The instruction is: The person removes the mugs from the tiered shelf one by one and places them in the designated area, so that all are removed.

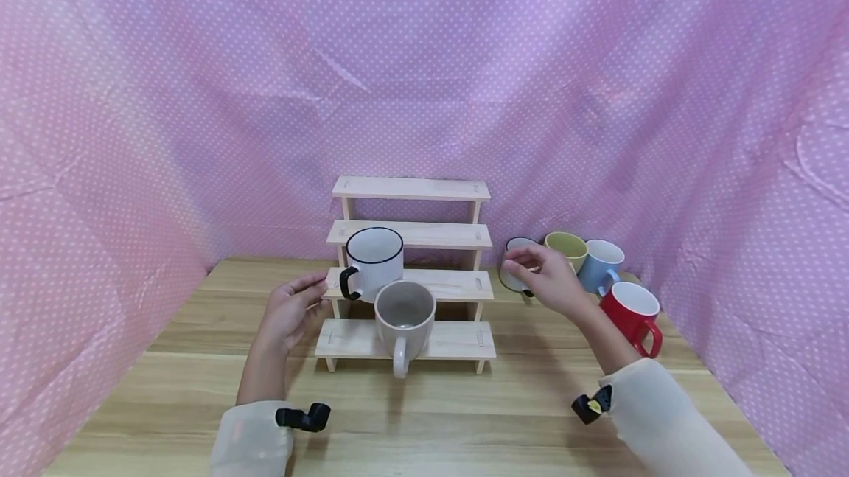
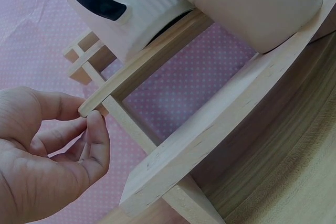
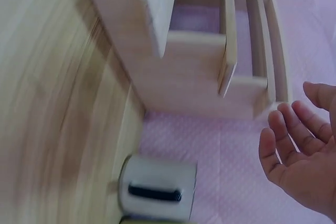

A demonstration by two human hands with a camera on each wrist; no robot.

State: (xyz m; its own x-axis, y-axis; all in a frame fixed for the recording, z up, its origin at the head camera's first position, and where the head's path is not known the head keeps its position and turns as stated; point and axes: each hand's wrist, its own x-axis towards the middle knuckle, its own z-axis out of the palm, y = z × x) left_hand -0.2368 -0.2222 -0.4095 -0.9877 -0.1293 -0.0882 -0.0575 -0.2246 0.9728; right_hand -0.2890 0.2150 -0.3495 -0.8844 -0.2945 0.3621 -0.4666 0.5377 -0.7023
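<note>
A stepped wooden shelf (image 1: 463, 284) stands on the table. My left hand (image 1: 292, 312) is at its left side; in the left wrist view, thumb and forefinger pinch the end of a shelf board (image 2: 113, 85). On the second board from the bottom sits a large white mug (image 1: 375, 265) with a black rim and black handle. A beige mug (image 1: 406, 312) rests on the lowest board, its handle facing me. My right hand (image 1: 547, 278) is held above and in front of another black-rimmed white mug (image 3: 157, 182), fingers loosely extended with nothing in them.
Right of the shelf, an olive-green mug (image 1: 566, 247), a light blue mug (image 1: 599, 270) and a red mug (image 1: 623, 315) stand close together on the wooden table (image 1: 451, 425). A pink dotted cloth (image 1: 424, 79) hangs behind and along both sides.
</note>
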